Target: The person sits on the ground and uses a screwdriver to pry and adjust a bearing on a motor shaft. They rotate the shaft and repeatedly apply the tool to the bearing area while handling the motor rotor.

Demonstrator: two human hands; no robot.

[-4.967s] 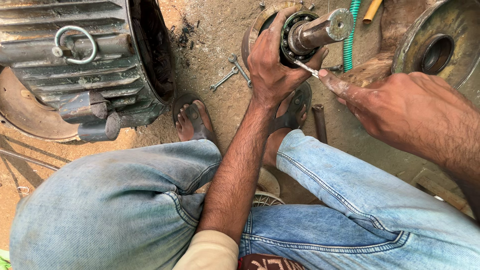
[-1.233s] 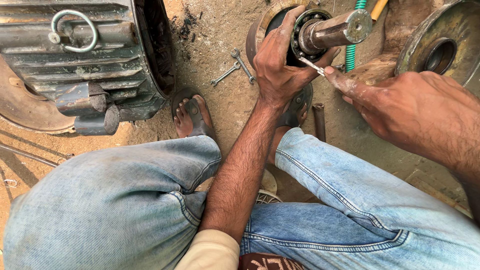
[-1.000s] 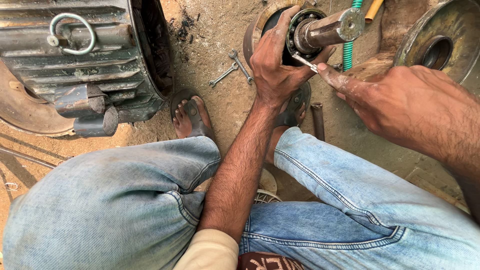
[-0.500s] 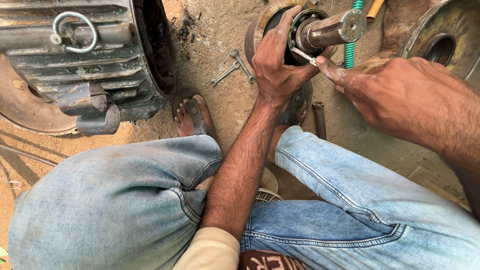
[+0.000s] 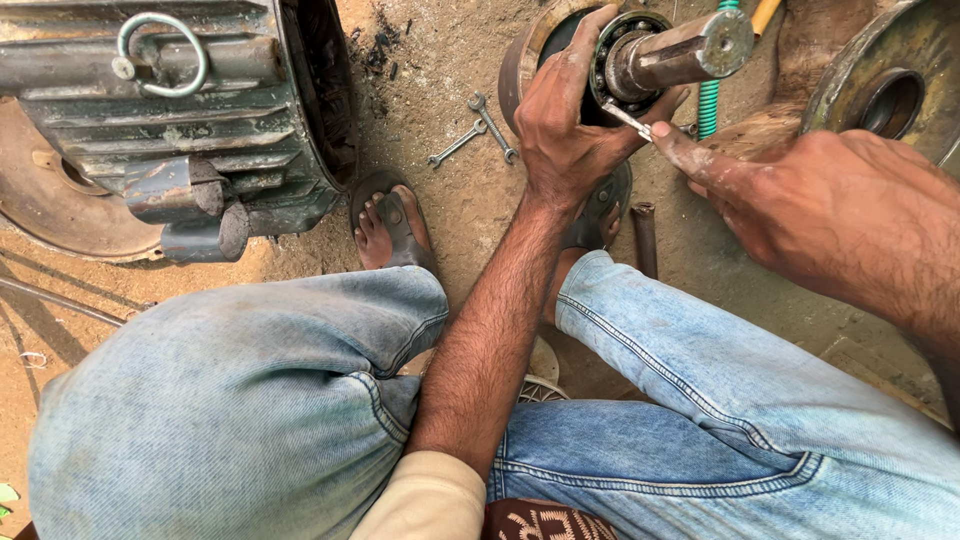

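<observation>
Nearest the camera, the person's knees in faded blue jeans (image 5: 250, 400) frame the view, and a sandalled foot (image 5: 395, 225) rests on the dirt floor (image 5: 450, 210) between them. The left hand (image 5: 570, 130) reaches forward past the knees and is wrapped around the bearing (image 5: 610, 75) on the rotor shaft (image 5: 675, 55), fingers curled over its rim. The right hand (image 5: 800, 210) sits just beside it, pinched shut on a thin metal tool (image 5: 628, 118) whose tip goes into the bearing's face.

The rotor, propped on the floor just ahead of the knees, looks heavy, rigid and greasy, so it probably handles best gripped round the bearing's outer ring, not the smooth shaft. The thin tool seems light and easily bent.

Two small spanners (image 5: 480, 130) lie on the floor just left of the rotor. Farther left stands the ribbed motor housing (image 5: 170, 120); at the far right is a round end cover (image 5: 890, 90), with a green hose (image 5: 710, 95) beside the shaft.
</observation>
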